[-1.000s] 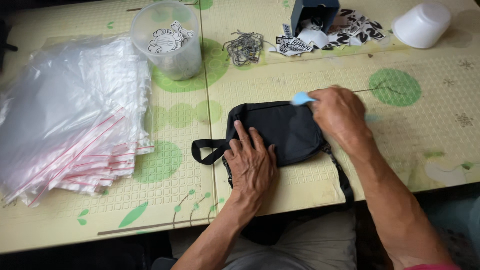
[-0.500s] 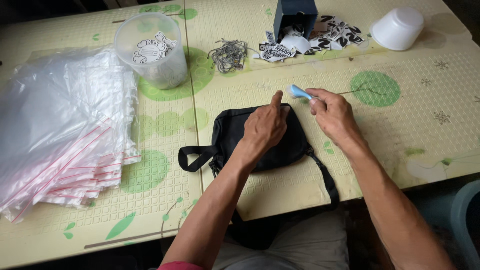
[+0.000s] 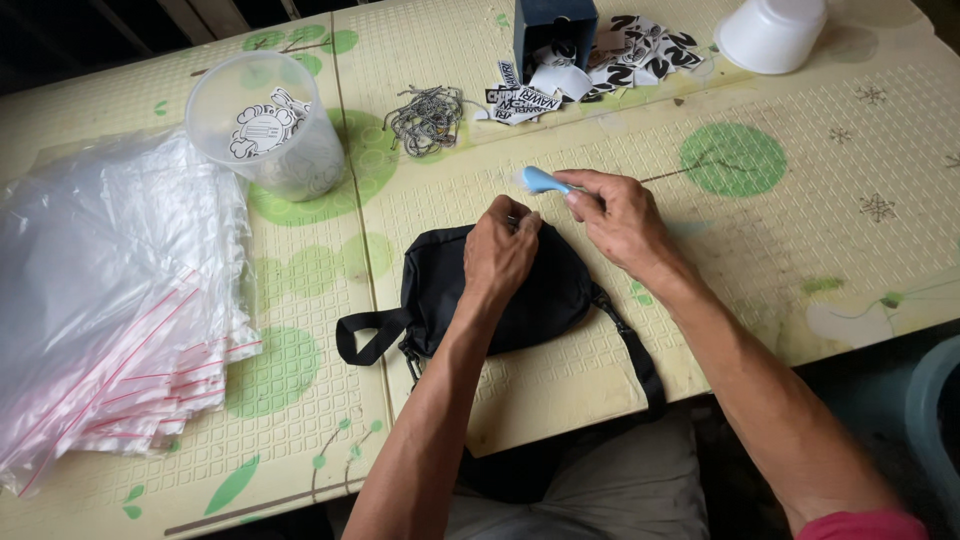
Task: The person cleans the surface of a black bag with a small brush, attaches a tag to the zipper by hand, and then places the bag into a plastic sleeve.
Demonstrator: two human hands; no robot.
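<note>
A small black pouch bag [image 3: 445, 290] with a black strap lies on the patterned table [image 3: 800, 250] in front of me. My left hand [image 3: 500, 250] rests on the bag's top edge, fingers pinched together at its upper rim. My right hand [image 3: 620, 215] is just right of it, holding a small light-blue tool [image 3: 540, 180] whose tip points left above the bag. The two hands almost touch.
A stack of clear zip bags with red seal lines [image 3: 110, 300] lies at the left. A clear plastic tub [image 3: 265, 125] holds printed tags. A heap of small metal chains [image 3: 425, 118], a dark box [image 3: 555, 30] with black-and-white labels and a white bowl [image 3: 770, 35] stand at the back.
My left hand has moved from lying flat on the bag's middle up to its top edge and pinched there. My right hand with the blue tool has come closer to it.
</note>
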